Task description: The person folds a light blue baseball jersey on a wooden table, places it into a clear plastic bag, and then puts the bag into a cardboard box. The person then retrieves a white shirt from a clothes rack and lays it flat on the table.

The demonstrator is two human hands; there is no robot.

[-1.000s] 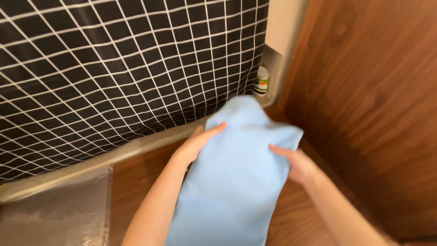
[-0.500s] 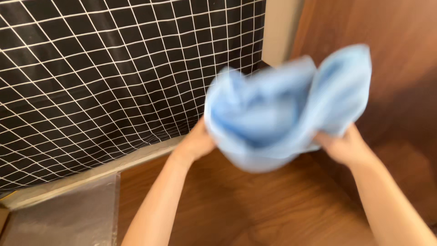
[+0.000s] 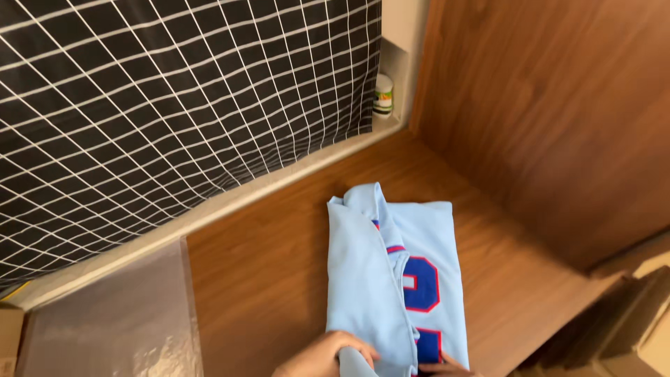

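Pinching the folded light-blue jersey (image 3: 391, 279) at its six-o'clock edge, left hand (image 3: 324, 357) curled over the cloth, right hand (image 3: 443, 366) fingertips pressing flat on the wooden table (image 3: 265, 279).

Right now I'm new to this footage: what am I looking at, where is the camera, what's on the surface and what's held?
There is no machine here: a person works with two bare hands. The single picture comes from a camera worn on the person's head, looking down at a wooden surface.

On it lies a folded light blue garment with dark blue and red shapes on the front. The left hand grips the garment's near edge at the bottom of the picture. Only the fingertips of the right hand show, resting on the same edge, so its grip cannot be judged.

Around it: a black curtain with a white grid hangs behind, a clear plastic sheet lies to the left, a small container stands in the back corner, and a wooden panel rises on the right.
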